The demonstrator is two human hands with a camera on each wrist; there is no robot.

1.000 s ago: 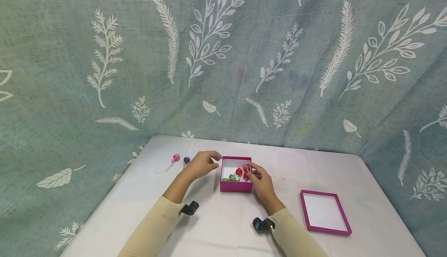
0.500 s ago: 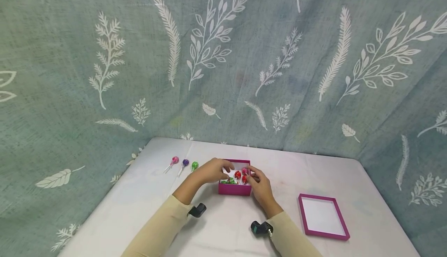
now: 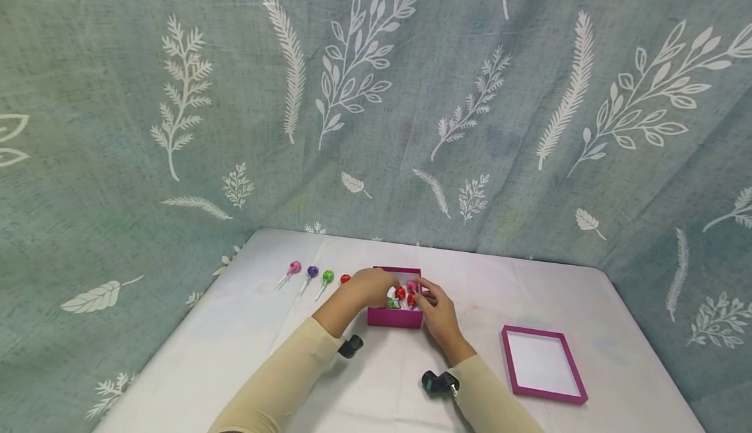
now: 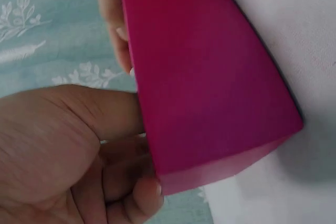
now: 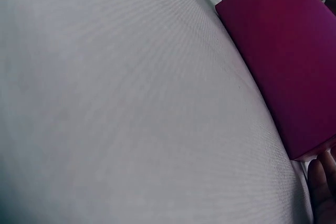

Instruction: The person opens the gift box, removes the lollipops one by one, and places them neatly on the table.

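A magenta box (image 3: pixel 395 319) with a white inside stands without its lid in the middle of the table. Inside are lollipops: red (image 3: pixel 400 292), pink (image 3: pixel 412 287) and green (image 3: pixel 391 303). From the left, my left hand (image 3: pixel 375 287) reaches over the rim into the box. The left wrist view shows its thumb (image 4: pixel 118 114) going behind the front wall and its other fingers bent; whether they pinch anything is hidden. My right hand (image 3: pixel 440 309) grips the right side of the box, thumb and forefinger at the rim.
Left of the box, a row of lollipops lies on the white table (image 3: pixel 470 341): pink (image 3: pixel 295 267), purple (image 3: pixel 313 271), green (image 3: pixel 328 277) and red (image 3: pixel 345 279), the last partly covered. The box lid (image 3: pixel 545 364) lies inside up at the right. A patterned cloth hangs behind.
My left hand has moved right, from beside the box to inside it. The green and red lollipops on the table have come into sight. My right hand stays at the box.
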